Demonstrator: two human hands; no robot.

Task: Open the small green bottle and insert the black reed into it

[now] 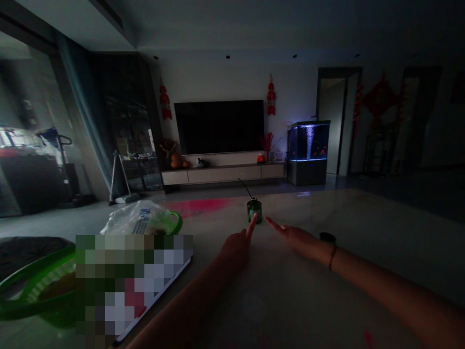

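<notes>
View: head, dim room, I had poor light.
Left hand [236,249]: index out, other fingers curled, empty; I couldn't tell if the tip touched.
Right hand [294,238]: flat, fingers together, empty, tips just beside the jar.
Things: green jar [255,211] with a thin black stalk stood upright between both hands on the worktop [308,310].
Rest: plastic bag [136,219], green basket [36,286] to the left; TV [218,127], aquarium [308,145] far ahead.

You have one left hand [236,249] and one right hand [296,240] in view, with one bracelet [332,257] between them and the elbow. The tabletop [276,291] carries one green jar [254,211] with one black wire [242,185], one plastic bag [134,219] and one green basket [36,286]. Beyond, you can count one television [219,127], two red hanging ornaments [165,102] [271,96] and one aquarium [308,145].
</notes>
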